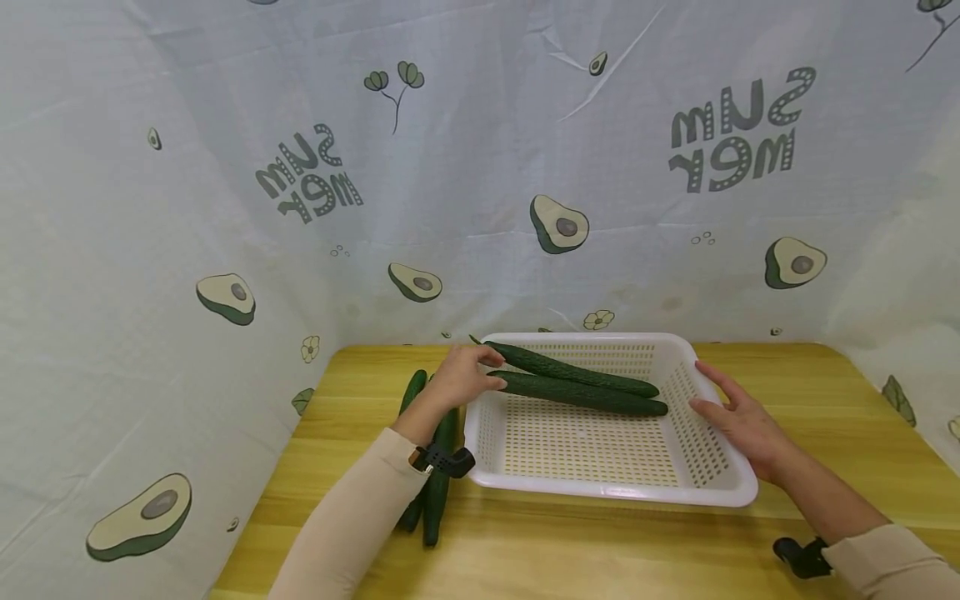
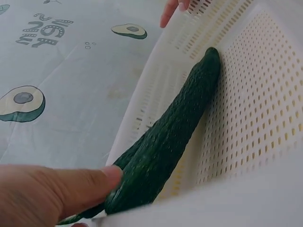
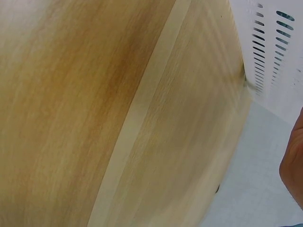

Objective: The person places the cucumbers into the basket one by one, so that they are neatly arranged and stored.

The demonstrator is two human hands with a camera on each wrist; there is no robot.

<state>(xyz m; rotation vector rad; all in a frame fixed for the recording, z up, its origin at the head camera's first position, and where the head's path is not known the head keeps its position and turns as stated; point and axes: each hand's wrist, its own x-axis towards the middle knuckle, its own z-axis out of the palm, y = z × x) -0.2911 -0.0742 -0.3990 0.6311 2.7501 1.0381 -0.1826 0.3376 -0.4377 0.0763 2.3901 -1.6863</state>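
Two long dark green cucumbers lie side by side in a white perforated plastic basket (image 1: 592, 490). The far cucumber (image 1: 570, 367) has its stem end over the left rim. My left hand (image 1: 459, 377) is at the left ends, holding the near cucumber (image 1: 592, 397) between thumb and fingers. Its thumb (image 2: 90, 187) lies along the green skin in the left wrist view, where the other fingers are mostly hidden. On the opposite side, my right hand (image 1: 750, 429) grips the basket's right rim. Only part of that hand shows at the edge of the right wrist view.
Several more cucumbers (image 1: 437, 508) lie on the wooden table (image 1: 315, 500), left of the basket and partly under my left forearm. A pale cloth printed with avocados (image 1: 558, 225) hangs behind and at the sides of the table.
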